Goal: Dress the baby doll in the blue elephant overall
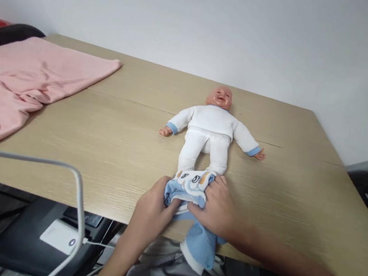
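Observation:
A baby doll (pixel 211 120) in a white top with blue cuffs and white leggings lies on its back on the table, head toward the wall. At its feet is a small blue-and-white doll's garment (pixel 191 185) with printed cartoon eyes. My left hand (pixel 153 206) grips the left side of its gathered opening, thumb inside. On the right side, my right hand (pixel 219 209) pinches the same edge. A blue tube of the garment with a white end (pixel 201 248) hangs over the table's front edge. The doll's feet are hidden behind the cloth and my hands.
A pink blanket (pixel 34 80) lies crumpled on the left of the wooden table (pixel 127 148). A white bent tube (pixel 79 187) crosses the lower left foreground. Below, a white power bank (pixel 59 235) with a cable rests on a black chair (pixel 23 243). A wall stands behind the table.

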A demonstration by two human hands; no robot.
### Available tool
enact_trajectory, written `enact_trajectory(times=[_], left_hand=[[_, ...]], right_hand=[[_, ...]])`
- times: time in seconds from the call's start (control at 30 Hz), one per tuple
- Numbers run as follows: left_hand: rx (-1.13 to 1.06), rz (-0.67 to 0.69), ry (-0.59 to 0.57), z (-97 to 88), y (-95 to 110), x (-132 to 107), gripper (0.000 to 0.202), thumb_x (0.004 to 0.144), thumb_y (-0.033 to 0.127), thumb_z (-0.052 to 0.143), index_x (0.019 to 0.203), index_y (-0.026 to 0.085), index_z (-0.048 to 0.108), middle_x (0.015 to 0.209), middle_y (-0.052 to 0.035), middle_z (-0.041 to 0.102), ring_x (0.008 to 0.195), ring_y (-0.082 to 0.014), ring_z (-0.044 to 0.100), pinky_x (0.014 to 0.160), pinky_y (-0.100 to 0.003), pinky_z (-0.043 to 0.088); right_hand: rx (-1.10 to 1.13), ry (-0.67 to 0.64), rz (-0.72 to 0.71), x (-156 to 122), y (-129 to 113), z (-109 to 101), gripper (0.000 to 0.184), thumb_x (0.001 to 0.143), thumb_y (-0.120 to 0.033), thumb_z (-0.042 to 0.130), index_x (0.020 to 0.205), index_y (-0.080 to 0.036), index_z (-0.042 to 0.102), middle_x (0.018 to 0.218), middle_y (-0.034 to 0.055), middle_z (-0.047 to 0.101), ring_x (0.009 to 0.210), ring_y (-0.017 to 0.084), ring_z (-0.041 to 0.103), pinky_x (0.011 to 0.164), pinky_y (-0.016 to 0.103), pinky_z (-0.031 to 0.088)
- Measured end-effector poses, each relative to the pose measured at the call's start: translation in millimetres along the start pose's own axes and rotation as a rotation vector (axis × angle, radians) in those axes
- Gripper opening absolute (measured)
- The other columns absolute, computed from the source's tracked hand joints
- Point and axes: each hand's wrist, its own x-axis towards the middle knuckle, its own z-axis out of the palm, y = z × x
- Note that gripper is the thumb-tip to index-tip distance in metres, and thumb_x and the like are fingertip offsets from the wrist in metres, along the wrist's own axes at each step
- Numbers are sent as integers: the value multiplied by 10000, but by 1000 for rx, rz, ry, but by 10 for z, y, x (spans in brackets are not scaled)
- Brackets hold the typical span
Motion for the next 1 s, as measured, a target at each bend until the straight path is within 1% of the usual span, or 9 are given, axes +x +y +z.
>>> enact_trajectory(times=[0.1, 0.17, 0.3, 0.4, 0.5, 0.67, 0.8, 0.9, 1.0], left_hand=[[-38, 6, -1, -3, -33, 3, 310, 1058, 483, 557, 1257, 259, 634, 1189, -94, 801, 1117, -366, 750, 932, -433, 486], [-87, -3, -4, -3, -73, 12, 356, 1048, 453, 564, 1331, 251, 637, 1192, -91, 818, 1104, -357, 764, 932, -433, 497], [-223, 24, 13, 0, -175, 33, 431, 1044, 387, 595, 1448, 241, 628, 1305, -96, 825, 1139, -313, 770, 992, -412, 527], [-290, 66, 12, -13, -232, 40, 384, 1064, 369, 599, 1417, 231, 656, 1368, -97, 810, 1177, -290, 758, 1029, -385, 539], [-333, 98, 24, -32, -246, 43, 355, 1076, 386, 598, 1378, 213, 672, 1344, -96, 809, 1173, -285, 751, 1028, -368, 548], [-447, 72, 49, -42, -216, 79, 337, 1062, 448, 635, 1284, 204, 708, 1197, -71, 804, 1133, -281, 730, 1014, -360, 544], [-540, 62, 82, -17, -210, 141, 301, 1002, 465, 699, 1137, 198, 723, 1038, -46, 777, 996, -256, 706, 949, -346, 543], [-543, 92, 102, -1, -219, 183, 271, 1003, 454, 699, 1094, 199, 718, 986, -41, 761, 946, -248, 696, 906, -339, 550], [-484, 151, 82, -2, -240, 203, 239, 1059, 424, 661, 1129, 202, 714, 1043, -56, 775, 1004, -253, 715, 937, -344, 558]], right_hand=[[-28, -6, 22, -73, 11, 95, 337, 918, -283, 810, 1251, -235, 809, 1293, 137, 852, 1268, 413, 725, 1223, 668, 495], [-42, 18, 54, -106, 24, 157, 378, 904, -302, 833, 1273, -232, 790, 1326, 164, 833, 1314, 431, 701, 1228, 696, 490], [37, 40, 121, -120, 72, 210, 526, 870, -296, 847, 1365, -163, 729, 1422, 242, 772, 1441, 487, 636, 1245, 754, 481], [154, 51, 148, -91, 106, 173, 469, 880, -264, 816, 1329, -174, 715, 1405, 228, 758, 1431, 450, 654, 1230, 701, 527], [231, 56, 174, -49, 135, 121, 414, 871, -246, 809, 1269, -198, 706, 1367, 199, 757, 1356, 411, 694, 1179, 645, 576], [295, 49, 177, 4, 180, 83, 385, 863, -244, 811, 1223, -190, 687, 1261, 175, 776, 1216, 381, 735, 1097, 592, 610], [315, 56, 175, 8, 181, 88, 408, 841, -255, 828, 1215, -204, 672, 1243, 156, 778, 1178, 375, 746, 1076, 568, 611], [369, 83, 188, 9, 175, 92, 455, 832, -236, 830, 1253, -224, 660, 1253, 131, 775, 1193, 358, 748, 1085, 539, 613], [391, 143, 148, 38, 208, 94, 396, 848, -213, 808, 1219, -233, 671, 1230, 123, 768, 1184, 348, 746, 1085, 537, 619]])
